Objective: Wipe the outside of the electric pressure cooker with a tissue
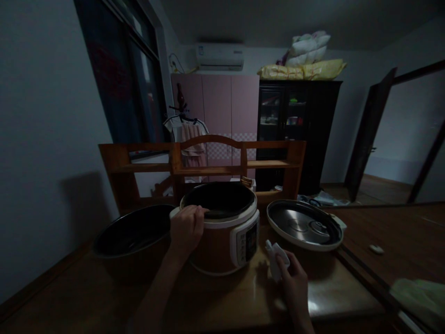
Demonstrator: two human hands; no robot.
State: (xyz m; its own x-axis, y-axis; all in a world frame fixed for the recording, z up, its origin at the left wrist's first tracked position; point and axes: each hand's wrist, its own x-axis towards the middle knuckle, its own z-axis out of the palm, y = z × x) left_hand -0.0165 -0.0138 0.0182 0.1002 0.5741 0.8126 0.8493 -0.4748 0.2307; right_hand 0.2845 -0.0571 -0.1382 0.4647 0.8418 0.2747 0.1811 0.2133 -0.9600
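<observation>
An electric pressure cooker [212,253] with a brown body, white rim and dark control panel stands lidless on the wooden table; its inside looks black. My left hand [187,227] is closed on its near left edge, fingers curled over the rim. In my right hand [295,278], to the right of the cooker, is a folded white cloth [276,262], pinched between thumb and fingers; it may be a paper tissue. Left of the cooker is a wide black inner pot [111,243]. On the right the cooker's round lid [302,225] lies with its metal inner side up.
A wooden shelf rack [208,170] runs along the table's [229,306] back edge. Beyond it are a clothes stand, a pink wardrobe [215,106] and a black cabinet [321,125]. A small white object [376,249] and pale green fabric [420,297] lie at the right. The room is dim.
</observation>
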